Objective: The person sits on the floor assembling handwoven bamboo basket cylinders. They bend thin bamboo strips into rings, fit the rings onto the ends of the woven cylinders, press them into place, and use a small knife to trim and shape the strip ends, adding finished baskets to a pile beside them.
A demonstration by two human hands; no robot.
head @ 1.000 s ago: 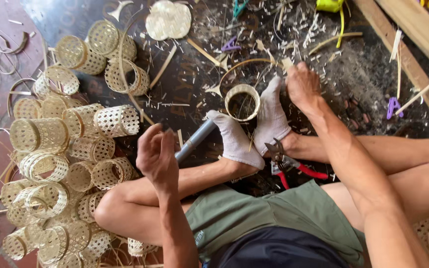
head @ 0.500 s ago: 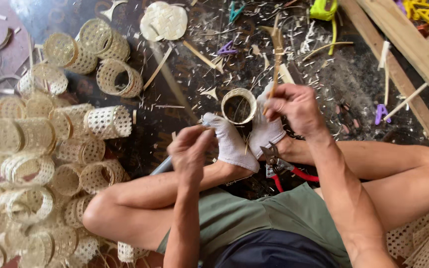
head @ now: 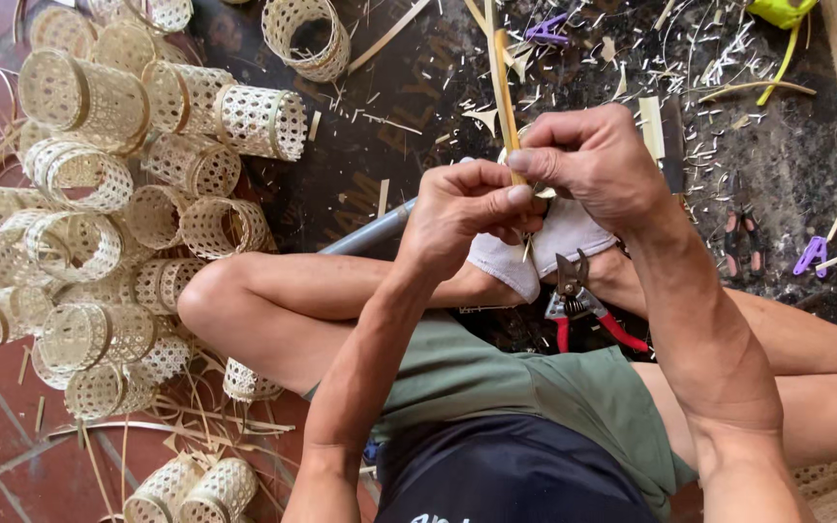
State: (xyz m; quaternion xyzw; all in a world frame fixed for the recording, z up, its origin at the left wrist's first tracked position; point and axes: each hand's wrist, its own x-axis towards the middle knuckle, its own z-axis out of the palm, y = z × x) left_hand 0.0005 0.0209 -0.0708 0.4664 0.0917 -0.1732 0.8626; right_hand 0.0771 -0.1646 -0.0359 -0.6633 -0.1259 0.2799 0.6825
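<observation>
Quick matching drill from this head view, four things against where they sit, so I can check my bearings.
Things:
1. bamboo strip
2. red-handled shears
3. woven baskets
4. purple clip

Places:
A. piled on the floor at the left
B. pinched between left hand and right hand
C. on the floor at the far right
D. on the lap, below the hands

Pairs: 1-B, 2-D, 3-A, 4-C
</observation>
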